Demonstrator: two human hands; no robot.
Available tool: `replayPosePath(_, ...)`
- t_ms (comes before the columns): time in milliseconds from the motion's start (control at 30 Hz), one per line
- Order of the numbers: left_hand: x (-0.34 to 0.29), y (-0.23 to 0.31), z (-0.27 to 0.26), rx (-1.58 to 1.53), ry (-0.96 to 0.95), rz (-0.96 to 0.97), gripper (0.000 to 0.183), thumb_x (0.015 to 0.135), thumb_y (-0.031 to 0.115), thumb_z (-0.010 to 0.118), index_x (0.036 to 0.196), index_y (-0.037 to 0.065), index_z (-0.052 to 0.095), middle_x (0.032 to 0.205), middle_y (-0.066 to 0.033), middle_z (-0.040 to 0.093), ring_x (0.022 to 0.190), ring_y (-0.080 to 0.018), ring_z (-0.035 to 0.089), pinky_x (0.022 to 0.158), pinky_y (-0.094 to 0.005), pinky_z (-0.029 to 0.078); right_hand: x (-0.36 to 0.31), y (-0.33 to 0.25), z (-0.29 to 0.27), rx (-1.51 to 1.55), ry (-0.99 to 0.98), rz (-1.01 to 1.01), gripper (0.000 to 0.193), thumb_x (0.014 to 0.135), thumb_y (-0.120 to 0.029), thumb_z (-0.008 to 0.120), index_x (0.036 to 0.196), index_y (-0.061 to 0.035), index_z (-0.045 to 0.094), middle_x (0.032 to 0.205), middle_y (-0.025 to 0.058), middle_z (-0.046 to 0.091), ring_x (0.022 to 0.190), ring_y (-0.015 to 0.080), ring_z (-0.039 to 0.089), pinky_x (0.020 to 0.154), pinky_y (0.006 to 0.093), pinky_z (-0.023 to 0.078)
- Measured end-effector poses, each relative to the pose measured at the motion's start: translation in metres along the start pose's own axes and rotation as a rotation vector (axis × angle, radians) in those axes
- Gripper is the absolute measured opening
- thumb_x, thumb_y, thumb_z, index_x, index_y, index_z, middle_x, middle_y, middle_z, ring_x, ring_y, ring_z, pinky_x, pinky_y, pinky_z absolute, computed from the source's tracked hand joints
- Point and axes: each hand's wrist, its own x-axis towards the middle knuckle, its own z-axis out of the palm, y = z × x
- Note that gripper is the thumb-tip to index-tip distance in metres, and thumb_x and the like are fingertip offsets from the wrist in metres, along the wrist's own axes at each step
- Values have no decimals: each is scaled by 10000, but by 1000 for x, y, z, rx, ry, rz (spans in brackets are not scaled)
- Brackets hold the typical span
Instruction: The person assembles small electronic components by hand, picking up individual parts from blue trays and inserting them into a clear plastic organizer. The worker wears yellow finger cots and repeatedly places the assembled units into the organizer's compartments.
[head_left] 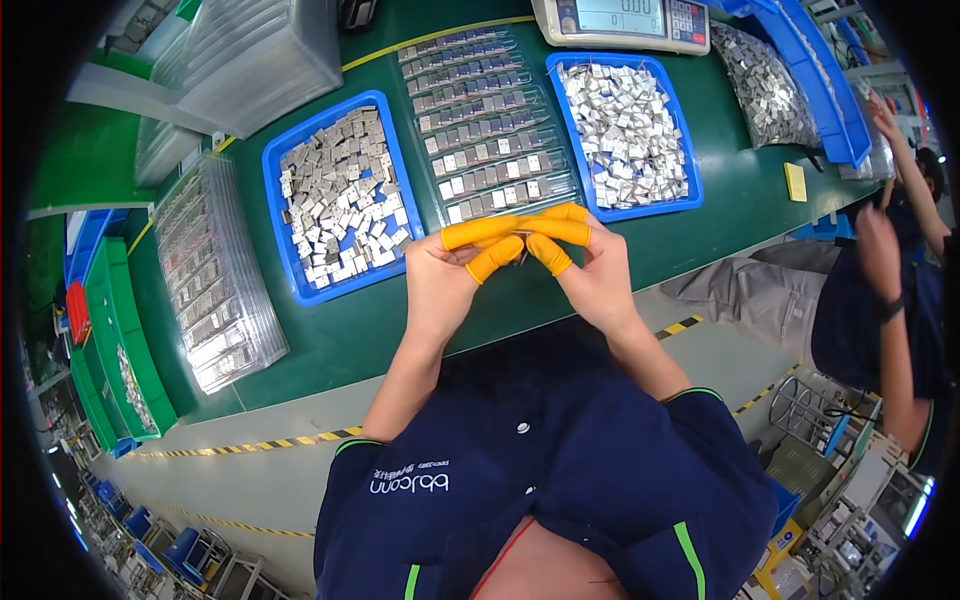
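My left hand (pixel 447 280) and my right hand (pixel 597 280) meet over the table's near edge, with yellow cots on the thumbs and fingers. Both are closed in a pinch, fingertips together. Between the thumbs a bit of a small dark, shiny part (pixel 520 252) shows; the fingers hide the rest, so its kind cannot be told. Just beyond the fingers lies a clear plastic tray (pixel 428 185) with rows of small silver-and-white metal parts (pixel 487 150). Blue bins flank it: the left bin (pixel 283 235) holds loose silver parts, the right bin (pixel 692 165) loose whiter ones.
Stacked clear trays stand at left (pixel 225 270) and far left (pixel 255 60). A weighing scale (pixel 610 42) sits at the back, beside a bag of parts (pixel 765 90). A yellow pad (pixel 795 182) lies at right, near another person (pixel 880 330). A green bin (pixel 125 330) is far left.
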Motion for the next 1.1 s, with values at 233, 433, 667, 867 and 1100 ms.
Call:
replayPosePath(233, 2, -16, -3, 300, 86, 141, 237, 780, 90, 710, 973, -26, 637, 879, -93, 664, 777, -135, 641, 716, -246, 502, -1, 11, -3, -460, 165, -317, 254, 757, -37, 672, 1009, -42, 643, 922, 73, 658, 835, 261, 594, 887, 371, 425)
replayPosePath(433, 4, -14, 1, 414, -6, 179, 159, 759, 91, 723, 842, -11, 634, 788, -65, 639, 694, -123, 604, 665, -237, 485, -5, 9, 3, -307, 113, -314, 444, 634, -21, 742, 1063, -38, 630, 859, 63, 657, 817, 253, 606, 822, 363, 464)
replayPosePath(667, 7, -14, 6, 206, -7, 129, 138, 802, 70, 680, 874, -9, 592, 827, -42, 607, 777, -103, 578, 719, -236, 462, 0, 6, -5, -72, 88, -120, 439, 654, -4, 754, 1072, -18, 619, 872, 70, 663, 787, 188, 627, 744, 290, 490)
replayPosePath(867, 8, -3, 13, -63, 31, 102, 131, 868, 88, 619, 931, -15, 570, 860, -39, 595, 788, -94, 570, 744, -227, 450, -3, 16, 0, 362, 52, 243, 286, 723, 14, 722, 999, 22, 645, 926, 69, 662, 809, 116, 612, 793, 256, 484)
replayPosePath(1100, 7, -7, 15, -18, -18, 6, 128, 865, 77, 616, 948, -15, 582, 894, -38, 601, 810, -99, 558, 765, -231, 446, -4, 20, 1, 743, 39, 373, 210, 807, -49, 675, 1000, 22, 629, 943, 77, 646, 781, 122, 589, 715, 238, 472)
